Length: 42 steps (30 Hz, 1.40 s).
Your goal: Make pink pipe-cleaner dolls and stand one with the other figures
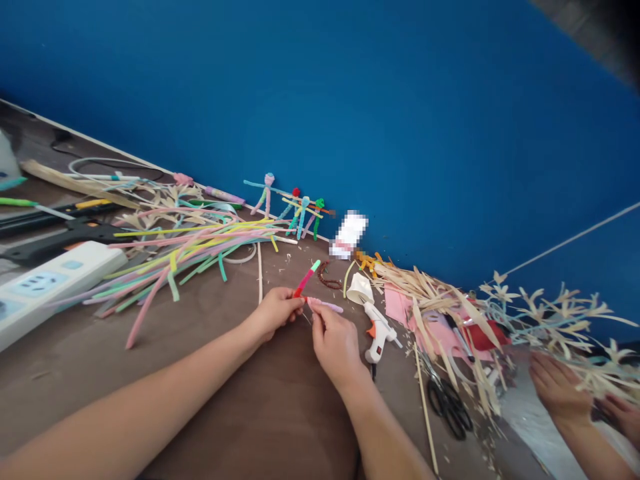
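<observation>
Close together over the brown table, both hands grip one small piece of coloured pipe cleaners. Its upper part is red and magenta with a pale green tip, while a pink and lilac part runs to the right. My left hand pinches the red end between thumb and fingers. The pink and lilac part is pinched in my right hand, whose fingers partly cover it. Just right of that hand lies a white glue gun with an orange trigger. Behind the hands is a brown bead string.
Pipe-cleaner figures lean along the blue wall. Loose pipe cleaners and a white power strip lie left. Dried husk strips and black scissors are right, near another person's hand.
</observation>
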{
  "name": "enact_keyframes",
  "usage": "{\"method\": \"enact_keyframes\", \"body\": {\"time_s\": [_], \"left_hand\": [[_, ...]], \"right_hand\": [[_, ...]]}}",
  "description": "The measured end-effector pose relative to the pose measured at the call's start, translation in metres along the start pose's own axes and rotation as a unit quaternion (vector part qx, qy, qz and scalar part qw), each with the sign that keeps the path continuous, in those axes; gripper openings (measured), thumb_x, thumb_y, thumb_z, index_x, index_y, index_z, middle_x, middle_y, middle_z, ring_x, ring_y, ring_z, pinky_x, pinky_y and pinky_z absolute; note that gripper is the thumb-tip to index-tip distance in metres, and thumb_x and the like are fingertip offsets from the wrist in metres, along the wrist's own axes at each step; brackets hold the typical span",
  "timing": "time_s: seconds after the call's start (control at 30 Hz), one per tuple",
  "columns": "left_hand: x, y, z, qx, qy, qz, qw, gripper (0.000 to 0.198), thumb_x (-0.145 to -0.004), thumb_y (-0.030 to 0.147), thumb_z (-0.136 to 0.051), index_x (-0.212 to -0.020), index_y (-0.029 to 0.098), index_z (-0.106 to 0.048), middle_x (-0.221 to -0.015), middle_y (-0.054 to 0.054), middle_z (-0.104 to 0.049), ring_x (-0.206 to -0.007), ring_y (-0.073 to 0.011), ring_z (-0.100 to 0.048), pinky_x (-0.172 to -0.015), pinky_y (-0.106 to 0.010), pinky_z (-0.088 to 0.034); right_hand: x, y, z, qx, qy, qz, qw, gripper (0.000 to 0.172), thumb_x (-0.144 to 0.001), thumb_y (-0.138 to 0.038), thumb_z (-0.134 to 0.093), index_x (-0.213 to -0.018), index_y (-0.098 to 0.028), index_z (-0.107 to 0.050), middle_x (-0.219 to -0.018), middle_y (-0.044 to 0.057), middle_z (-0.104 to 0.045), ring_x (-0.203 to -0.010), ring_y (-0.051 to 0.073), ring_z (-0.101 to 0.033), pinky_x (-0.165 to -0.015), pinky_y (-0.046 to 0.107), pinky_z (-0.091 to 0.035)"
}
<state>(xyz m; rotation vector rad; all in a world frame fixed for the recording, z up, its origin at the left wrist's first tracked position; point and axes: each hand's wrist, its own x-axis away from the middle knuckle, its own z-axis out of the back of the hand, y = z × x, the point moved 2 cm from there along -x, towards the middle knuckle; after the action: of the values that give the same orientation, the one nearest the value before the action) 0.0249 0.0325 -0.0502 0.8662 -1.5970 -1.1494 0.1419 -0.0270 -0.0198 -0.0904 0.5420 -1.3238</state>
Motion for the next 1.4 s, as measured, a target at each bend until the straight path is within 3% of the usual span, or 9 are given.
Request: {"method": "enact_keyframes", "body": {"time_s": [0.17,0.27,0.37,0.5,0.8,0.93,1.1,1.2,1.4], "left_hand": [[-0.001,0.001,0.001,0.123,-0.063,0.031,0.990,0.021,-0.059,0.029,-0.058,-0.057,0.013,-0.046,-0.046,0.006,-0.043,-0.036,-0.0020,-0.030,-0.035,-0.016,-0.013],[0.000,0.003,0.003,0.143,-0.138,0.034,0.979,0.022,-0.058,0.030,-0.062,-0.060,0.012,-0.049,-0.049,0.005,-0.045,-0.038,-0.0021,-0.033,-0.035,-0.016,-0.014],[0.001,0.005,0.007,0.097,-0.208,0.045,0.972,0.025,-0.057,0.032,-0.065,-0.063,0.012,-0.053,-0.052,0.003,-0.050,-0.041,-0.0033,-0.039,-0.036,-0.016,-0.017],[0.003,0.008,0.011,-0.007,-0.228,0.042,0.973,0.024,-0.058,0.035,-0.064,-0.063,0.012,-0.055,-0.053,0.001,-0.055,-0.042,-0.0046,-0.043,-0.038,-0.016,-0.022],[0.013,0.005,0.005,-0.149,-0.345,-0.012,0.927,0.016,-0.061,0.030,-0.061,-0.063,0.014,-0.062,-0.053,0.001,-0.058,-0.046,-0.0075,-0.046,-0.049,-0.019,-0.037],[0.011,0.003,0.003,-0.211,-0.307,-0.042,0.927,0.014,-0.061,0.028,-0.057,-0.061,0.015,-0.061,-0.053,0.001,-0.058,-0.046,-0.0086,-0.047,-0.047,-0.019,-0.036],[0.004,-0.002,0.001,-0.288,-0.165,-0.069,0.941,0.017,-0.062,0.029,-0.051,-0.056,0.015,-0.058,-0.048,0.001,-0.056,-0.043,-0.0108,-0.049,-0.043,-0.020,-0.033],[0.000,-0.004,0.002,-0.314,-0.080,-0.078,0.943,0.018,-0.063,0.030,-0.049,-0.053,0.015,-0.056,-0.044,0.001,-0.053,-0.042,-0.0117,-0.048,-0.043,-0.021,-0.031],[-0.001,-0.002,0.003,-0.161,-0.034,-0.050,0.985,0.019,-0.064,0.032,-0.051,-0.056,0.014,-0.052,-0.044,0.003,-0.047,-0.040,-0.0077,-0.041,-0.040,-0.019,-0.028]], "right_hand": [[-0.001,0.007,-0.007,-0.108,0.011,-0.037,0.993,0.024,-0.079,-0.019,-0.040,-0.095,-0.019,-0.059,-0.088,0.006,-0.065,-0.079,0.017,-0.060,-0.072,0.027,-0.045],[-0.004,0.019,-0.018,-0.240,-0.029,-0.125,0.962,0.020,-0.077,-0.026,-0.043,-0.083,-0.017,-0.060,-0.070,0.004,-0.064,-0.057,0.014,-0.058,-0.053,0.024,-0.045],[-0.008,0.032,-0.025,-0.355,-0.100,-0.187,0.910,0.019,-0.072,-0.032,-0.051,-0.069,-0.015,-0.058,-0.055,0.000,-0.056,-0.040,0.008,-0.047,-0.039,0.019,-0.037],[-0.012,0.047,-0.020,-0.436,-0.086,-0.205,0.872,0.019,-0.063,-0.032,-0.060,-0.062,-0.015,-0.053,-0.041,-0.007,-0.043,-0.035,0.005,-0.037,-0.036,0.017,-0.028],[-0.006,0.046,-0.013,-0.492,-0.243,-0.204,0.811,0.015,-0.060,-0.025,-0.064,-0.059,-0.014,-0.055,-0.041,-0.007,-0.046,-0.036,0.004,-0.036,-0.036,0.016,-0.025],[-0.006,0.039,-0.011,-0.451,-0.227,-0.206,0.838,0.009,-0.061,-0.022,-0.061,-0.061,-0.014,-0.056,-0.039,-0.008,-0.046,-0.034,0.005,-0.037,-0.035,0.016,-0.026],[-0.010,0.031,-0.010,-0.331,-0.140,-0.194,0.913,0.013,-0.067,-0.023,-0.055,-0.067,-0.013,-0.063,-0.054,0.000,-0.060,-0.046,0.009,-0.050,-0.044,0.019,-0.037],[-0.007,0.022,-0.005,-0.199,-0.097,-0.120,0.968,0.021,-0.074,-0.028,-0.049,-0.073,-0.016,-0.066,-0.063,0.003,-0.065,-0.055,0.013,-0.057,-0.052,0.022,-0.041],[0.000,0.004,0.002,-0.021,-0.061,0.000,0.998,0.028,-0.079,-0.021,-0.042,-0.097,-0.024,-0.062,-0.094,0.003,-0.066,-0.085,0.017,-0.059,-0.077,0.027,-0.041]]}}
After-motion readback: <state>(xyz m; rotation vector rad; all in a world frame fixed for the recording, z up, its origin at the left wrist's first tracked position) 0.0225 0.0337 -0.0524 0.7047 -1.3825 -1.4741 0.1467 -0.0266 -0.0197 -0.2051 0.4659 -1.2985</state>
